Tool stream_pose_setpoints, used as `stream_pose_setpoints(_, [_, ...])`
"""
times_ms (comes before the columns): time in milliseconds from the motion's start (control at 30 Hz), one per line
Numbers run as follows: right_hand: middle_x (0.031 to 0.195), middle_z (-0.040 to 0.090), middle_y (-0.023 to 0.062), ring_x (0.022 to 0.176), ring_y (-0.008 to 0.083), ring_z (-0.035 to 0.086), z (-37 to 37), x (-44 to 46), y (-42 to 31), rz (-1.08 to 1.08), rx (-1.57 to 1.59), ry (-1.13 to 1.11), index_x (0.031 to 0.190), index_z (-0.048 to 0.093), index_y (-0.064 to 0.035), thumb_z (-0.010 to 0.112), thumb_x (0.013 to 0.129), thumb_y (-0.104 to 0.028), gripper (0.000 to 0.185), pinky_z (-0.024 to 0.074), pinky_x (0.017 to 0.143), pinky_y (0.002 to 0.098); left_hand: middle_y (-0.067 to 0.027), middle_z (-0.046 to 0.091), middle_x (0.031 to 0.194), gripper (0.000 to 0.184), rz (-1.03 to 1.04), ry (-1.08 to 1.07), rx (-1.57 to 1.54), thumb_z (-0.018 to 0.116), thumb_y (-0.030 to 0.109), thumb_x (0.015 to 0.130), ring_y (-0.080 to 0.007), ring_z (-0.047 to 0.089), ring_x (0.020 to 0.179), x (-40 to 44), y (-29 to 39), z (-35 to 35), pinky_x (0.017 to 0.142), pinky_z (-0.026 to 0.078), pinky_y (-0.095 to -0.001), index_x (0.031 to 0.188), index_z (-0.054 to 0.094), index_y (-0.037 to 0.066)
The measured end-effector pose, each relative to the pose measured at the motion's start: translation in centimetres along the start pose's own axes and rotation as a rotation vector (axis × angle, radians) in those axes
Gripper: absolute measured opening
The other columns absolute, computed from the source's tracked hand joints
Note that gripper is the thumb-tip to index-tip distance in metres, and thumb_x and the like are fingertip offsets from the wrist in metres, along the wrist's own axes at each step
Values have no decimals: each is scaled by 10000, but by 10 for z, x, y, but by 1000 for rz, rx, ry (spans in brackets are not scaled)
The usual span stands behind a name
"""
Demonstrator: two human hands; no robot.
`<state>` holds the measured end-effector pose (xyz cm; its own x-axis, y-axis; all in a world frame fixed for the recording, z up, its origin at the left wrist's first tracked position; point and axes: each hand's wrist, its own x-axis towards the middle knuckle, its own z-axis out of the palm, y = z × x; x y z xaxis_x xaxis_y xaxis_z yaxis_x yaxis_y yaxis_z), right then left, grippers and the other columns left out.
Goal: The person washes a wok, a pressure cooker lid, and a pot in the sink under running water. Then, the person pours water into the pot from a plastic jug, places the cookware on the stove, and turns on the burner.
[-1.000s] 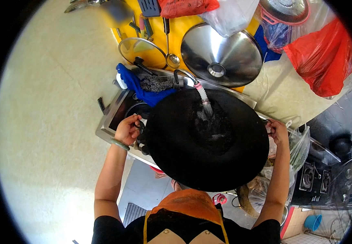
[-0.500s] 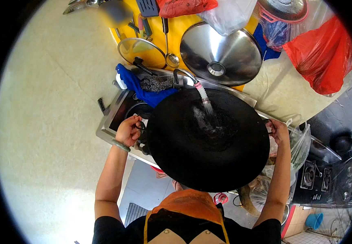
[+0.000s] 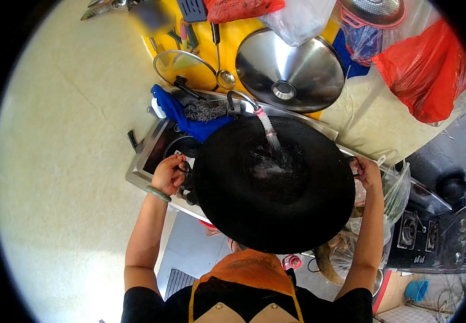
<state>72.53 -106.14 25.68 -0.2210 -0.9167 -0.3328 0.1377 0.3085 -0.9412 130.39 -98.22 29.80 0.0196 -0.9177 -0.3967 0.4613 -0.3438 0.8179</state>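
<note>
A large black wok [image 3: 276, 215] is held over the sink [image 3: 149, 153] in front of me. My left hand [image 3: 168, 173] is closed round its left loop handle, and a bangle sits on that wrist. On the other side, my right hand [image 3: 367, 172] grips the right handle. Water runs from the faucet [image 3: 263, 119], through a pink and white nozzle, into the wok, where a little water lies around the middle. Beside the faucet, a dark scouring pad [image 3: 206, 110] rests by a blue cloth [image 3: 176, 116].
Behind the sink lie a big steel lid [image 3: 292, 70], a glass lid [image 3: 182, 70], a ladle [image 3: 224, 78] and a slotted spatula [image 3: 192, 9]. Red plastic bags [image 3: 429, 75] hang at the right. A gas stove [image 3: 418, 234] stands further right, with a blue bucket [image 3: 416, 290] below.
Water keeps running, and the wet patch in the wok has changed shape. Both hands keep their hold, and the wok has hardly moved. The whole view has shifted slightly.
</note>
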Motion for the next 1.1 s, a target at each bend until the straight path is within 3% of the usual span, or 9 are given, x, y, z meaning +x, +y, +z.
stream_pose_setpoints(533, [646,542,-11,450,75,399,-6,-7,-3,7,-7,3,810,602,-66,570,825,-210,149,416,409,276,8,473,666,86,-12,44,27,449,115,898,-35,274,393,-1,-5,12,327,225,-182,870,509,60])
stream_pose_setpoints(833, [658,535,-16,460,65,398,-9,-13,-5,-5,-21,-34,1077,557,15,527,798,-154,327,422,421,265,2,473,669,93,1,5,14,451,108,901,-40,288,394,-3,-10,10,327,230,-186,869,516,49])
stream_pose_setpoints(1100, [666,524,-14,462,64,385,-13,-9,-2,3,-14,-32,1063,554,11,508,800,-135,304,364,421,235,-4,494,662,89,3,13,4,465,106,898,-38,291,385,-8,-10,11,325,223,-190,862,523,50])
